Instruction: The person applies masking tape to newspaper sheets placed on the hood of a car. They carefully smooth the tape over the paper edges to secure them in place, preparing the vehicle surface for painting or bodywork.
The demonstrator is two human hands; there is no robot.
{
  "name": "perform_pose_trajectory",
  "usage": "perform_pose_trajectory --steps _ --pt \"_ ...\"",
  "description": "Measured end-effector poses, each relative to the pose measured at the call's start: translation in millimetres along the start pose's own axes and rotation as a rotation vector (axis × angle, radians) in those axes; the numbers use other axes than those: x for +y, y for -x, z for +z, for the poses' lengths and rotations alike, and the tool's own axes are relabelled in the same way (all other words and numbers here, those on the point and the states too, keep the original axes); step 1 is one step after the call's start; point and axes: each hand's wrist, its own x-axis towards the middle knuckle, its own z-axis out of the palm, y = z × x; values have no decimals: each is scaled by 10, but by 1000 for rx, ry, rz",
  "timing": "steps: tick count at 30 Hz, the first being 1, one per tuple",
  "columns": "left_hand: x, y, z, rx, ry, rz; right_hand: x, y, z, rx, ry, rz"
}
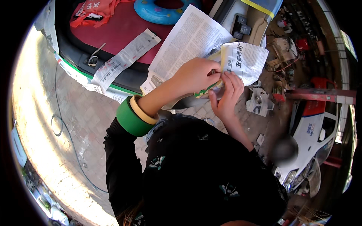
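My left hand (197,75) has its fingers closed in a pinch at the edge of a newspaper sheet (247,62). Beneath those fingers shows a narrow green and yellow tape strip (203,92). My right hand (228,89) meets it from the right, fingers bent against the paper's edge and thumb beside the strip; its grip on the strip is partly hidden. Around my left wrist hang a wide green tape roll (130,119) and a narrower pale yellow tape roll (142,111). A larger newspaper sheet (188,39) lies just behind both hands, over the car's edge.
The open car trunk (120,45) has a dark red floor, with a blue swim ring (162,17) and a red bag (94,13) inside. Another newspaper strip (126,60) crosses its rim. A cable (71,137) runs over the paving. At right are scattered parts and a white car (309,137).
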Motion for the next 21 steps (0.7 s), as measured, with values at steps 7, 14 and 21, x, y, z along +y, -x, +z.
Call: perform_pose_trajectory --steps 7,14,21 --pt "72 -74 -100 -153 223 -152 -18 -48 -39 -18 -52 27" --pt "8 -54 49 -33 408 -307 -43 -73 21 59 -83 49" --pt "206 -38 -13 -32 408 -484 -72 -121 -12 72 -69 40"
